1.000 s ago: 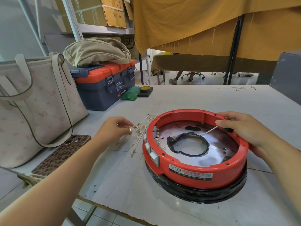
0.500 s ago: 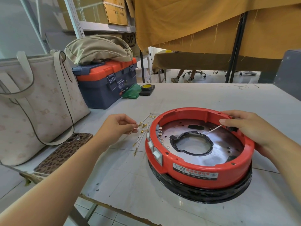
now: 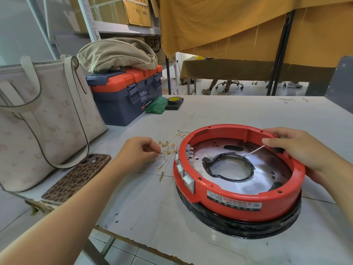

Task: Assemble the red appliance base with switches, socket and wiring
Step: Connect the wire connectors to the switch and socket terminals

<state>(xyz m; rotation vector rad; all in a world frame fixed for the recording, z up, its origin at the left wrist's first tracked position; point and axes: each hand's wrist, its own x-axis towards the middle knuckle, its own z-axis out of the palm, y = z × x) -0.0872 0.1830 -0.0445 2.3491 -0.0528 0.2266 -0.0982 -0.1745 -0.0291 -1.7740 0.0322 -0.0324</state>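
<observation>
Red appliance base (image 3: 238,199) upside down on the table (image 3: 152,217), white switches (image 3: 188,179) at its left rim. Right hand (image 3: 298,150) on far-right rim, pinching a white wire (image 3: 254,151). Left hand (image 3: 139,150) left of base, fingertips pinching among loose terminal wires (image 3: 168,150). Farther left: phone (image 3: 76,178), tote bag (image 3: 38,119), toolbox (image 3: 124,96).

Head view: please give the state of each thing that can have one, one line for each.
red base: open side up on a black ring, switches fitted in its wall.
toolbox: lid shut, latches down, a beige bag on top.
phone: face down at the table edge.
loose wires: lying on the table, not connected.
left hand: fingers pinch one wire.
right hand: holds a white wire at the rim.
</observation>
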